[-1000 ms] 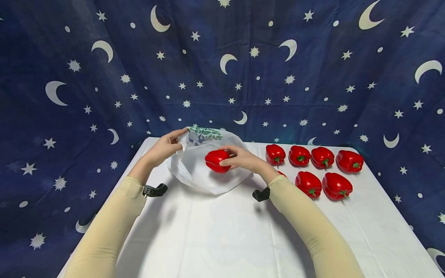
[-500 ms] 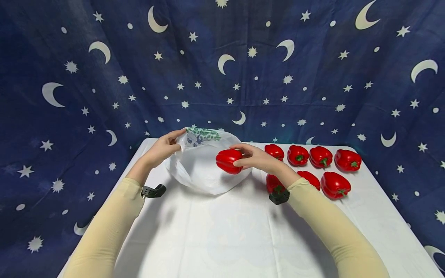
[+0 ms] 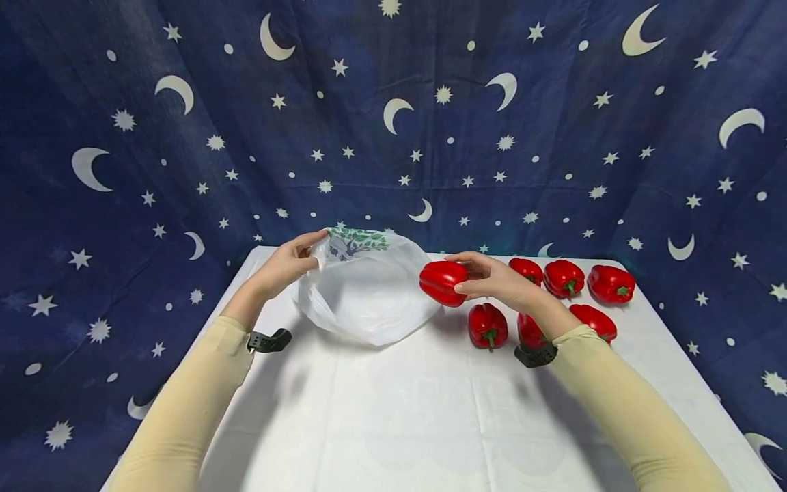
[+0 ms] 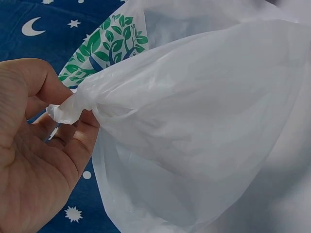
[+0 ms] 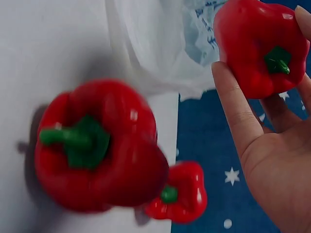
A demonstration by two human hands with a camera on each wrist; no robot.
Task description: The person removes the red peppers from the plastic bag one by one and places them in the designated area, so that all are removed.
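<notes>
In the head view, my left hand pinches the left edge of a white plastic bag, whose wide mouth faces me. The left wrist view shows a bunched corner of the bag between thumb and fingers, beside a green leafy tree print. My right hand grips a red bell pepper just right of the bag's mouth. Its green stem faces the right wrist camera. Below the right hand, another bell pepper stands on the table, stem toward me.
More red bell peppers stand in two rows at the right, including a back-corner pepper and a front pepper; the right arm partly covers some. White cloth covers the table. A dark blue star-and-moon curtain hangs behind it.
My right hand has carried the bell pepper rightward, from over the bag's mouth to beside the bag's right edge. The left hand keeps its pinch on the bag.
</notes>
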